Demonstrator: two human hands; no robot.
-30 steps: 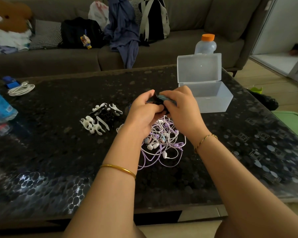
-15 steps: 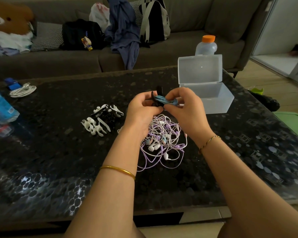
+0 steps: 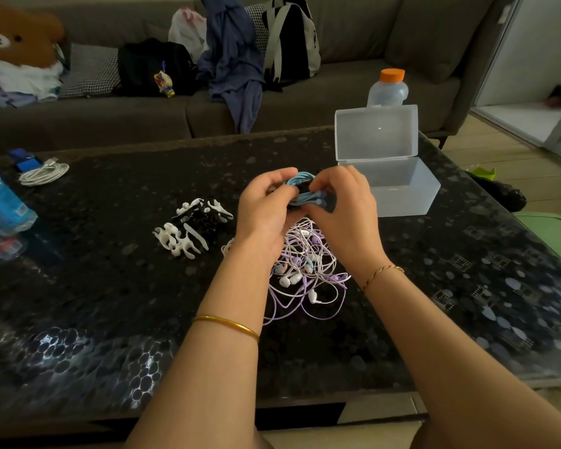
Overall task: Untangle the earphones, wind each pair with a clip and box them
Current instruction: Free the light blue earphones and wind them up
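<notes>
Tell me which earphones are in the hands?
The blue earphones, gripped by the left hand and right hand. The white and purple ones lie tangled on the table below.

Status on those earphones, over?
Both busy: left hand and right hand grip blue earphones on black clip. Below lies tangled pile. Nearby box open, nothing blocking.

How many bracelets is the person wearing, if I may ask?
2. A plain bangle sits on the left forearm, and a thin chain circles the right wrist. Both forearms are bare as far as they show; anything higher up is out of view.
</notes>
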